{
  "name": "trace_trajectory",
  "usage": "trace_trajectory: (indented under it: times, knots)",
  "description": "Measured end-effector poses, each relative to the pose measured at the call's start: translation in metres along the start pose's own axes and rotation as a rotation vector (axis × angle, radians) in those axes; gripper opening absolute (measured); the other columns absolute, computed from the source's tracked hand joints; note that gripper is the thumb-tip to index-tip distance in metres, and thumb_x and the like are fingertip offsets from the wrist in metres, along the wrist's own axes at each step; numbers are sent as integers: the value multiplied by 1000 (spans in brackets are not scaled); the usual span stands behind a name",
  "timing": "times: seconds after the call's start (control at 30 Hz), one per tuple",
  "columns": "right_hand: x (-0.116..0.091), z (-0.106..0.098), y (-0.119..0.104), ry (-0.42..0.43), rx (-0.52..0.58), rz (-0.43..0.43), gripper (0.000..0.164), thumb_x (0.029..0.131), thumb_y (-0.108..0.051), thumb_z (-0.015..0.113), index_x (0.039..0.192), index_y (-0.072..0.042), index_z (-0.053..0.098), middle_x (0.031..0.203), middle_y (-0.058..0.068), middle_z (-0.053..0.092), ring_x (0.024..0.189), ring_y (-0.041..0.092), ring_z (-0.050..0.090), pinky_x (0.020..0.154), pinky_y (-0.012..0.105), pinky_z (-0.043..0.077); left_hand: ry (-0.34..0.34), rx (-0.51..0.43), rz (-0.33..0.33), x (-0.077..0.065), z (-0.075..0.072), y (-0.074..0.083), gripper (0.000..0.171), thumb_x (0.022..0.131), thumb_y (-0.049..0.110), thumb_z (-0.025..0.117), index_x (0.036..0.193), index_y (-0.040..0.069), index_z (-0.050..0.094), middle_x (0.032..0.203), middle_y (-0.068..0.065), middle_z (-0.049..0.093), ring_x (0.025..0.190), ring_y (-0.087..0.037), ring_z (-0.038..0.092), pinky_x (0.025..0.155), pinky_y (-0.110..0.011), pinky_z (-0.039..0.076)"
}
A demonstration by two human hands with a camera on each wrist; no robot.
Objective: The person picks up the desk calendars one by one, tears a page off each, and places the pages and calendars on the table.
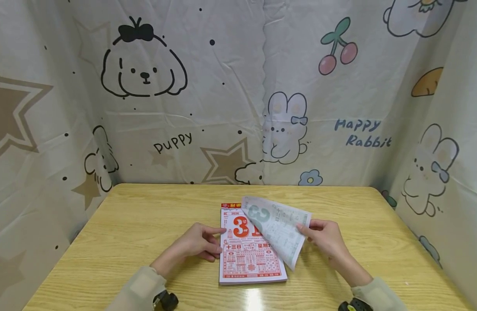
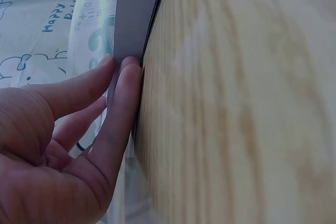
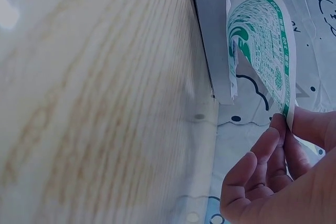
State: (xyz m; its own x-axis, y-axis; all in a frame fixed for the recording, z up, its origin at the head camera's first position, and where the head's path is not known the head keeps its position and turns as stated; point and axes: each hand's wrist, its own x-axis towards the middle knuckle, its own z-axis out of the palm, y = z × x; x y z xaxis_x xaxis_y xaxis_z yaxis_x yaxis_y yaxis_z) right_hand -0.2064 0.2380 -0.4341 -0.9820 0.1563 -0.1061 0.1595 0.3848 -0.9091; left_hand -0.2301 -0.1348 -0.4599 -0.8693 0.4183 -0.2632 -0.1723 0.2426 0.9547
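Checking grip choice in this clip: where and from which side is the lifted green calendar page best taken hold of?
Probably at the green page's free right edge, from the right, where the right hand already pinches it. That edge curls up off the calendar pad; the top stays bound.

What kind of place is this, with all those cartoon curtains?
Probably a small screened-off recording booth: a wooden table closed in by cartoon-printed cloth, where a left hand steadies a tear-off calendar and a right hand lifts its page.

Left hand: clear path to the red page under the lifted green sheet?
Probably yes. The left hand already rests at the calendar pad edge, and the right hand holds the green sheet lifted rightward, leaving most of the red page uncovered.
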Motion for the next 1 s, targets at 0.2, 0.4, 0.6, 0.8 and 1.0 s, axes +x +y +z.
trace_trajectory:
  times: [0.2,0.4,0.6,0.8,1.0]
  knots:
    - [1,-1,-1,1,2,-6,36,95,-22,81,115,7,73,99,7,72,81,19,62,66,28,57,8,8,-4,-2,1,3,61,90,-11,77,147,-4,56,93,-18,67,74,-24,75,68,-40,68]
    - [0,0,0,0,9,1,36,95,-21,81,115,8,73,97,6,72,81,19,62,64,27,56,17,29,-16,-2,3,4,62,90,-10,78,147,-3,57,93,-18,67,74,-25,75,68,-40,68]
    - [2,0,2,-1,17,-7,36,95,-21,82,114,9,73,96,6,72,80,18,62,62,26,56,26,48,-16,-1,3,5,62,88,-8,80,147,-3,58,92,-17,67,73,-25,75,66,-40,68]
    - [2,0,2,0,5,4,36,95,-21,82,115,8,74,97,6,72,80,18,62,62,26,55,33,59,-28,-1,3,5,63,87,-7,82,146,-1,60,91,-17,66,72,-25,74,65,-40,67]
    - [1,-1,2,-2,3,-4,33,95,-21,82,112,7,74,96,6,71,80,17,60,61,25,53,40,78,-46,-2,5,8,62,86,-5,83,144,-1,62,90,-17,67,73,-24,74,66,-39,67]
